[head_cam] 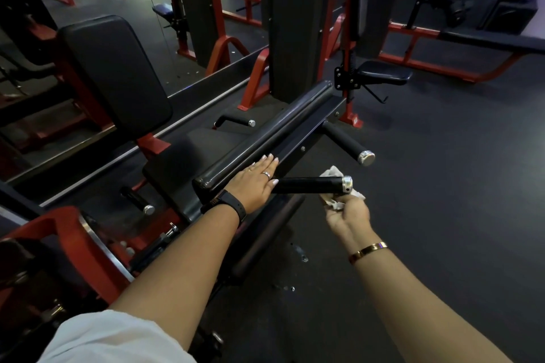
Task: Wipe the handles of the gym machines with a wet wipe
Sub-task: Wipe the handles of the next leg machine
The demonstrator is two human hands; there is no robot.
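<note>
Fingers of the right hand (345, 215) curl around the wet wipe (334, 203), bunched under and seemingly behind the capped end of the near handle (306, 185). At that handle's root the left hand (256, 186) lies flat, fingers straight and together. Wiping this handle looks underway; next calls for a sweep toward its root.

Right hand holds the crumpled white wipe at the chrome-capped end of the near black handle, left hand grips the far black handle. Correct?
No. Head view: the left hand rests flat on the long black padded bar, gripping no handle. The right hand does hold the crumpled white wipe at the chrome-capped end of the near black handle.
</note>
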